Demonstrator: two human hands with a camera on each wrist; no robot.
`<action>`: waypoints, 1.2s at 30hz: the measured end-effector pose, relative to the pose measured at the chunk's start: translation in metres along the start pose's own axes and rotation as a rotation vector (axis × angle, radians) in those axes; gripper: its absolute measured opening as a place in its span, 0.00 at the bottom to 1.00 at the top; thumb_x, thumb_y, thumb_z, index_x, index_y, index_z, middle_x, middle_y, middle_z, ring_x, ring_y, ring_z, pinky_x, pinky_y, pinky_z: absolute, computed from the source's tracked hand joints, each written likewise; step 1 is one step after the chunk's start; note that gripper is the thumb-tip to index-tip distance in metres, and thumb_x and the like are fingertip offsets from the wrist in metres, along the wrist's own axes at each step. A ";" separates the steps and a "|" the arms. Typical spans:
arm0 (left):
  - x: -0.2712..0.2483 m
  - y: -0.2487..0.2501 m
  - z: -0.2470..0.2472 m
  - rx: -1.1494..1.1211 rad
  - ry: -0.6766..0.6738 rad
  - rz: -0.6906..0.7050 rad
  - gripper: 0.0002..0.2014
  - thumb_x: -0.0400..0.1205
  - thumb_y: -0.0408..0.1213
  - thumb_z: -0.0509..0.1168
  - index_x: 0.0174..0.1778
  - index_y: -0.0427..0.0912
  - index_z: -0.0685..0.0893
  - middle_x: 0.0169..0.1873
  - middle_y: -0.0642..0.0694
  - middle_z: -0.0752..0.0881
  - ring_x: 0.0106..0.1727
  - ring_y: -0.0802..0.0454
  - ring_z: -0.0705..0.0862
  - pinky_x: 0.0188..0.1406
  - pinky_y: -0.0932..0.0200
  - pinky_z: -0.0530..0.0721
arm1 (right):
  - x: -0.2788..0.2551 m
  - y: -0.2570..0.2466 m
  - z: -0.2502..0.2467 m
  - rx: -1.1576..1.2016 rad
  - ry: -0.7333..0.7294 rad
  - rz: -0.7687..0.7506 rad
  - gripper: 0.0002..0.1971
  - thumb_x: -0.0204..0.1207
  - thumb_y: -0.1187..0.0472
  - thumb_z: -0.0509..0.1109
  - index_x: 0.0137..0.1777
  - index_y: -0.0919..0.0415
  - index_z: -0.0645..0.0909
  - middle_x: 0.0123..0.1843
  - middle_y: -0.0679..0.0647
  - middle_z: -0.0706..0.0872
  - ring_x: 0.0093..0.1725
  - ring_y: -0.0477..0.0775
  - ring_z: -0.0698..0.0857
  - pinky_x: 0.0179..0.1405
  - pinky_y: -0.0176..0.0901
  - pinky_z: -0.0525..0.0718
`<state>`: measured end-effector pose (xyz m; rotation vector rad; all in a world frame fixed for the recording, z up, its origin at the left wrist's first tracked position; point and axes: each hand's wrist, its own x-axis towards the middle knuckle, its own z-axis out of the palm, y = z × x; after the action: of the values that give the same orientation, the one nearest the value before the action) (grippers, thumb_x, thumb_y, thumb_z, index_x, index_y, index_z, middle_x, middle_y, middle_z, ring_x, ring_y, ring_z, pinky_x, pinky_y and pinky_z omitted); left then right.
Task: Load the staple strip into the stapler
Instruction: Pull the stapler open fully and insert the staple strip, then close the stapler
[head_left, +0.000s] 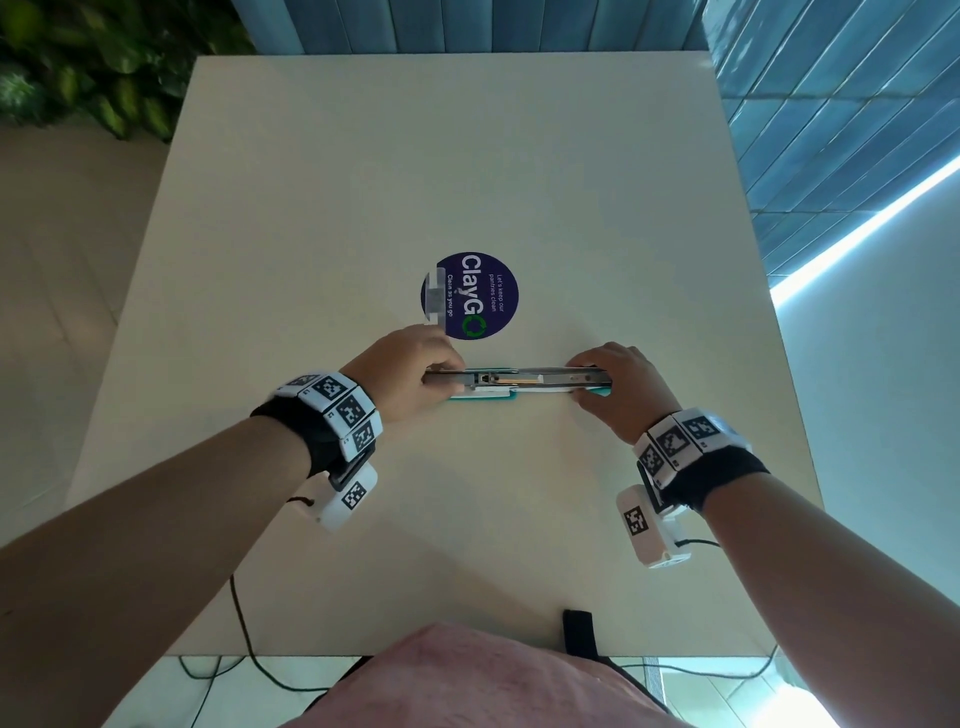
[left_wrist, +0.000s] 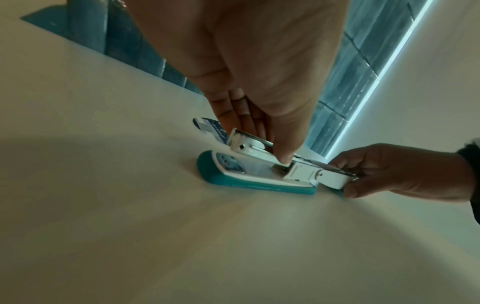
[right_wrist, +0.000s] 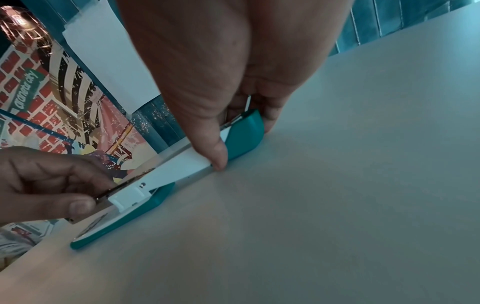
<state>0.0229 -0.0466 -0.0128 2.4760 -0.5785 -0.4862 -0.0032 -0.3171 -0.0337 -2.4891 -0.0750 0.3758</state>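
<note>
A: From the head view, where is the stapler?

B: It lies flat on the counter, opened out full length, just nearer than a round blue sticker. The left hand holds its left end, the right hand its right end. Each grip is closed around the stapler.

A: And the staple strip?

B: A pale length sits in the metal channel near the middle (too small to say whether that is the strip).

A: What does the left wrist view add?

B: The left hand comes down from above; its fingers pinch the metal rail over the teal base of the stapler. Past it, the right hand pinches the white far end, thumb below.

A: And the right wrist view?

B: There the right hand clasps the teal end of the stapler, thumb pressed on the white side, other fingers curled behind. The left hand at the left edge pinches the metal rail, which is lifted slightly off the base. The counter fills the lower part.
</note>
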 end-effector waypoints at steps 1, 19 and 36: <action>-0.002 -0.003 0.002 -0.017 0.043 -0.011 0.08 0.70 0.43 0.71 0.43 0.45 0.85 0.40 0.48 0.83 0.42 0.50 0.80 0.44 0.52 0.81 | 0.000 0.000 0.000 0.000 -0.002 0.000 0.12 0.71 0.65 0.72 0.54 0.54 0.83 0.47 0.51 0.83 0.48 0.50 0.73 0.49 0.39 0.69; -0.027 -0.038 0.020 -0.188 0.226 -0.164 0.16 0.66 0.33 0.74 0.49 0.47 0.85 0.41 0.50 0.80 0.42 0.59 0.79 0.43 0.77 0.73 | -0.003 0.002 -0.010 0.024 0.067 0.015 0.14 0.62 0.64 0.77 0.47 0.55 0.82 0.44 0.51 0.79 0.48 0.57 0.79 0.45 0.40 0.72; -0.026 -0.047 0.018 -0.207 0.182 -0.105 0.15 0.67 0.32 0.75 0.50 0.42 0.85 0.45 0.44 0.82 0.42 0.50 0.81 0.45 0.61 0.78 | 0.022 -0.096 0.052 -0.257 -0.178 -0.363 0.17 0.80 0.57 0.59 0.69 0.55 0.70 0.63 0.56 0.79 0.61 0.59 0.75 0.63 0.53 0.76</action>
<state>0.0068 -0.0058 -0.0480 2.3283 -0.3098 -0.3378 0.0064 -0.2064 -0.0231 -2.6125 -0.6755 0.4536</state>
